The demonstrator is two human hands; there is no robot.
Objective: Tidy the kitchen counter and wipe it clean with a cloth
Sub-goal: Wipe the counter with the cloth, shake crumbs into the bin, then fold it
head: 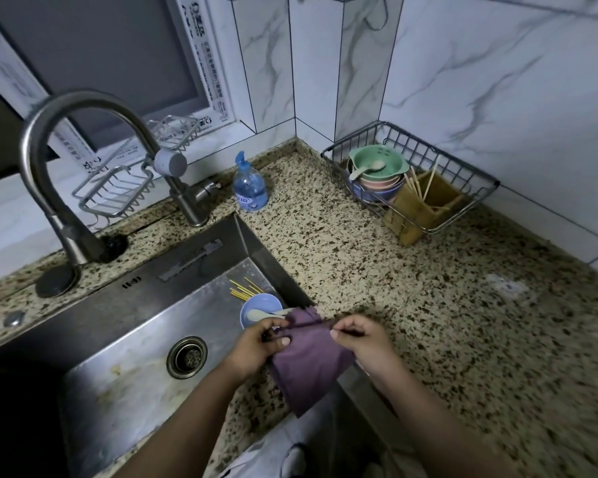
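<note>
Speckled granite counter (411,288) wraps the steel sink (125,339) and meets marble-patterned wall tiles (497,81) at the back. Nearest me, my left hand (261,343) and right hand (359,336) hold a purple cloth (308,363) over the sink's right rim, at about 6 o'clock in my view. Each hand has thumb and fingers pinched together on the cloth's top edge, pulling that edge taut between them; it runs roughly from 9 to 3 o'clock. The rest of the cloth hangs down toward me, its long axis pointing to about 7 o'clock, the lower corner over the counter's front edge.

Just beyond my left hand, inside the sink, sits a blue bowl (259,310) with a pale spoon (266,314) in it, and yellow chopsticks (244,291) lie beside it at its 11 o'clock. The drain (186,357) is at 9 o'clock from my hands. Farther back, a curved tap (80,139) rises behind the sink, a blue soap bottle (250,188) stands at 12 o'clock, and a wire basket (463,174) at 1 o'clock holds stacked bowls (377,174) and a chopstick holder (425,201).
</note>
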